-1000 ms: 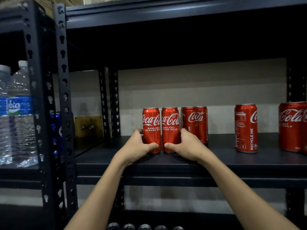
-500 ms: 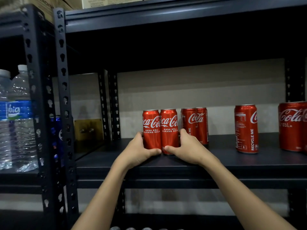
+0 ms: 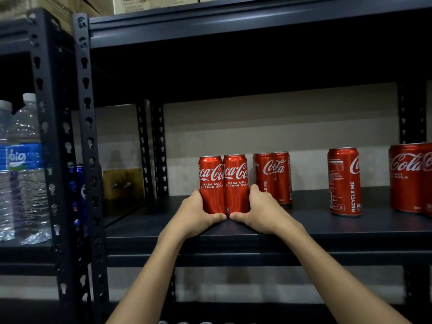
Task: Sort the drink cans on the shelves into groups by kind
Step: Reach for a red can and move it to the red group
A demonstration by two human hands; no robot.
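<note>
The two front cans point(image 3: 223, 184) now sit closer to the shelf point(image 3: 304, 228) front edge than before, touching, left hand point(image 3: 195, 215) and right hand point(image 3: 261, 210) curled round them. Bare shelf lies open leftward; another can pair point(image 3: 272, 176) stands just behind-right.

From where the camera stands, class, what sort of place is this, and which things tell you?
Probably a storeroom or stockroom: bare metal shelving, cardboard cartons on top, and red cola cans and water bottles kept in multiples.
</note>
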